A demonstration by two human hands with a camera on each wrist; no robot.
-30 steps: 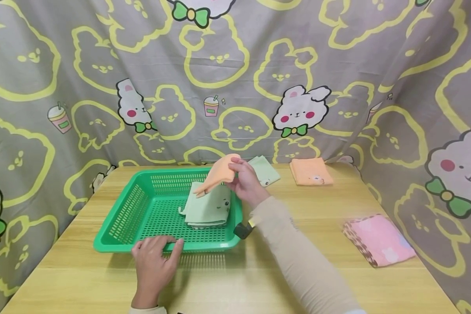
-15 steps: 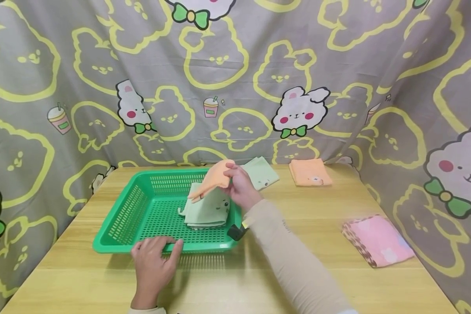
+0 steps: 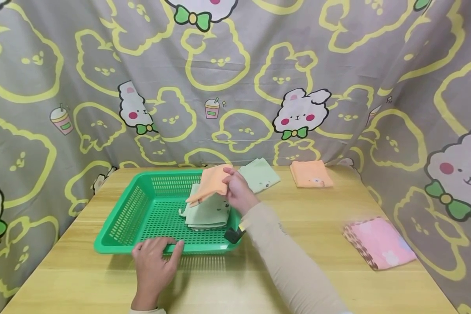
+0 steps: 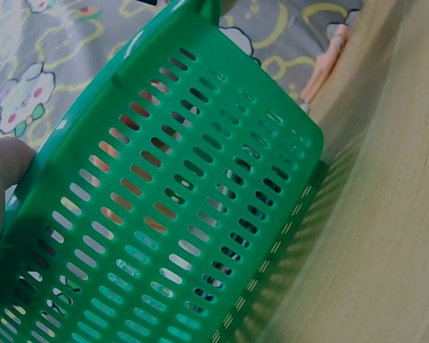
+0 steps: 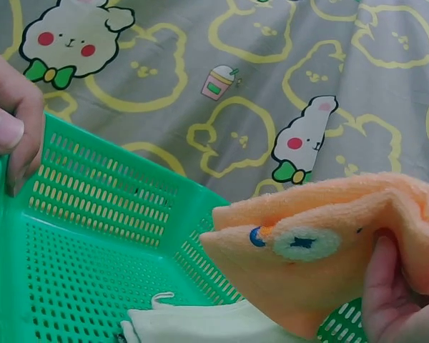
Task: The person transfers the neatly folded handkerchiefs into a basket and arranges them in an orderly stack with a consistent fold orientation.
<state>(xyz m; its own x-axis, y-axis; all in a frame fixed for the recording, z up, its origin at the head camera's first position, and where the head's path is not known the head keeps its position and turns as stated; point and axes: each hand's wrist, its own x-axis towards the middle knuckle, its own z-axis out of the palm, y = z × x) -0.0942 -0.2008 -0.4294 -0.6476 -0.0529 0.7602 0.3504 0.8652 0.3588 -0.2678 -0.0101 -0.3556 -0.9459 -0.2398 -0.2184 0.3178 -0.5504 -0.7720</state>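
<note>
Your right grip (image 3: 241, 192) has shifted slightly left and lower over the past second, carrying the orange cloth (image 3: 211, 181) with it. Nearest you, your left grip (image 3: 155, 261) is curled over the near rim of the green basket (image 3: 161, 218), thumb spread rightward. Well right of your right grip, a folded pink cloth (image 3: 382, 244) lies on the table (image 3: 314, 248). Your right forearm stretches forward and leftward; that grip pinches the orange cloth firmly, thumb on its embroidered face, free corner drooping left. Beneath the orange cloth, a pale green cloth (image 3: 206, 216) lies in the basket; you can't tell whether they touch. Just beyond your right grip is another green cloth (image 3: 261, 174), with a second orange cloth (image 3: 311, 174) farther right, before a patterned curtain (image 3: 239, 78).
</note>
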